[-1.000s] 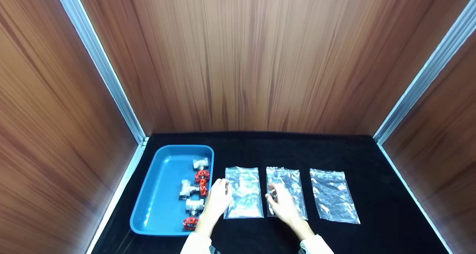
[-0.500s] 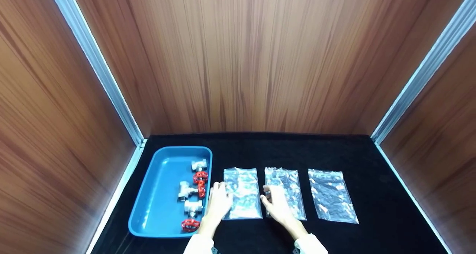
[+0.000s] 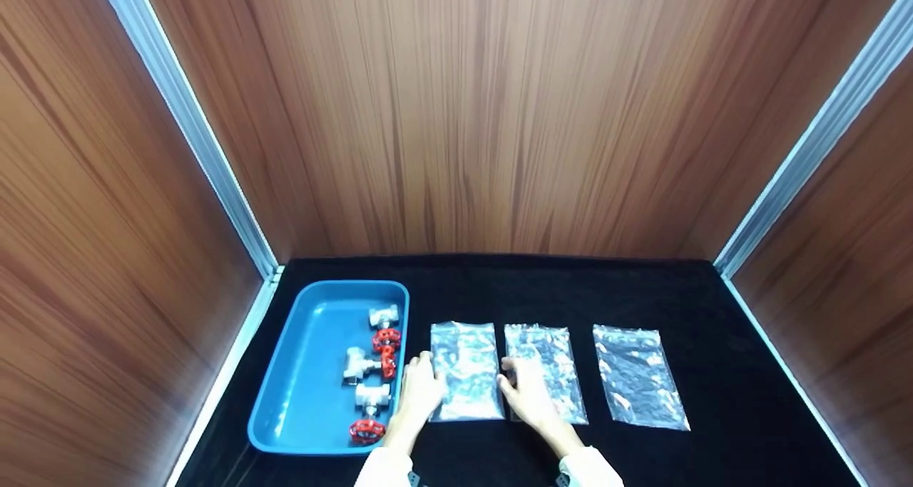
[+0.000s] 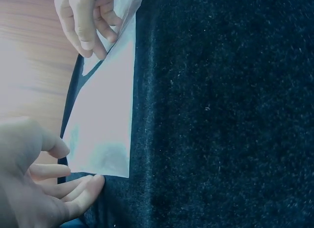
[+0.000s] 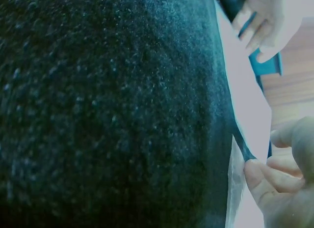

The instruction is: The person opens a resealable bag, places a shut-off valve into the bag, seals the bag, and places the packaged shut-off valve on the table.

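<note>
Three clear plastic bags lie flat in a row on the black cloth. My left hand rests along the left edge of the leftmost bag; its fingers are relaxed, and the left wrist view shows the fingertips close to the bag's edge. My right hand is at the left side of the middle bag, thumb apart from the loosely bent fingers. In the right wrist view its fingertips touch near that bag's edge. The third bag lies farther right, apart from both hands.
A blue tray stands left of the bags. Along its right side lie three metal valves with red handwheels, one valve at the back, another valve in the middle and a valve at the front. Wood-grain panels enclose the cloth.
The middle bag has shifted slightly left with my right hand, closer to the leftmost bag. My left hand has drawn back a little along the leftmost bag's edge.
</note>
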A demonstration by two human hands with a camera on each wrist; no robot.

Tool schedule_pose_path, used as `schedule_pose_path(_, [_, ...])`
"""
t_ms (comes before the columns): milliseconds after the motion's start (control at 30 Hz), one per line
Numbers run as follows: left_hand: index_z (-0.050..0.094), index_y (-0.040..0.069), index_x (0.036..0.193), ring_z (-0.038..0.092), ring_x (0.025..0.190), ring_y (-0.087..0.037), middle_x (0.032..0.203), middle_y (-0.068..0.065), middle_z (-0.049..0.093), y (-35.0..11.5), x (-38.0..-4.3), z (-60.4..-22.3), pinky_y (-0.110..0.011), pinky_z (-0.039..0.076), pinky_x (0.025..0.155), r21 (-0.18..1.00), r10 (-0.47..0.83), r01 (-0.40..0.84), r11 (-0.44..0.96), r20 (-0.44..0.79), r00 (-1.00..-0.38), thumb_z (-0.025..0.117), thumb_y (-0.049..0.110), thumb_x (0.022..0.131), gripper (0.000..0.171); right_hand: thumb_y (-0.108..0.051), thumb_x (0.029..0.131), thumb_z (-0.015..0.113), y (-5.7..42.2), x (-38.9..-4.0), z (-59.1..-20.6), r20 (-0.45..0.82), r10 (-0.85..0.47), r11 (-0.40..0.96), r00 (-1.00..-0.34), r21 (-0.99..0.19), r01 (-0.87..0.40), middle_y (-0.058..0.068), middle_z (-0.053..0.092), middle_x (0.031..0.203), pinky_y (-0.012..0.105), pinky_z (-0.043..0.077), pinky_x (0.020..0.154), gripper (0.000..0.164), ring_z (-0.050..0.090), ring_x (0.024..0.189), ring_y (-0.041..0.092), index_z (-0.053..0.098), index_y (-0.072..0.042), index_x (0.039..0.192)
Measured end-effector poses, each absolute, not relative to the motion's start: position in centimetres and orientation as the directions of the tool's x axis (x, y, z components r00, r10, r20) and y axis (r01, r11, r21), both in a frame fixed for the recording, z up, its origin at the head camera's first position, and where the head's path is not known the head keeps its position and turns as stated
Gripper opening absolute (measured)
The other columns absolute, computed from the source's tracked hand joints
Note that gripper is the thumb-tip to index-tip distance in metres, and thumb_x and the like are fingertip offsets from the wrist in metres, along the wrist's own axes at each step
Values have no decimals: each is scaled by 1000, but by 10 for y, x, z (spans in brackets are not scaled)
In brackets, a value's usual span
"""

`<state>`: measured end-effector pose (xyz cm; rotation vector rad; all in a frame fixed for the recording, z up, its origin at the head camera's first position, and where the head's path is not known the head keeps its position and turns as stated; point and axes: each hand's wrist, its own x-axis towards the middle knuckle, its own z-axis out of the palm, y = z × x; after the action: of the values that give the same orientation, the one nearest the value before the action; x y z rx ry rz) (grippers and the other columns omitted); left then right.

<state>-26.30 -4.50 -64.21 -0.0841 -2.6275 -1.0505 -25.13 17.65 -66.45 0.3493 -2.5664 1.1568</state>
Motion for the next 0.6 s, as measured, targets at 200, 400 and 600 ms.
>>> schedule_pose_path(200, [64,-9,116,68,101,-50,103,-29,68,-45,-263,-641,-59,55,91,698,-64,151,700,272,-960,69,-2,88,29,1,96,69,176,-254,-666,380,-86,638,-921,-689,-343,20,74,108,35,59,77,26,70,82,25,67,10,121])
schedule_pose_path(400, [65,-9,116,69,101,-48,104,-27,68,-46,-265,-644,-58,56,90,702,-71,139,699,262,-963,69,-2,90,27,2,95,70,176,-256,-668,382,-92,614,-919,-705,-355,18,76,105,32,56,73,26,66,78,18,68,10,120])
schedule_pose_path(600, [65,-10,116,68,99,-47,103,-26,66,-46,-263,-643,-57,56,88,703,-71,170,690,299,-952,67,-2,90,28,8,89,72,176,-258,-669,369,-92,577,-925,-737,-351,17,75,101,27,53,70,30,60,75,8,67,9,119])
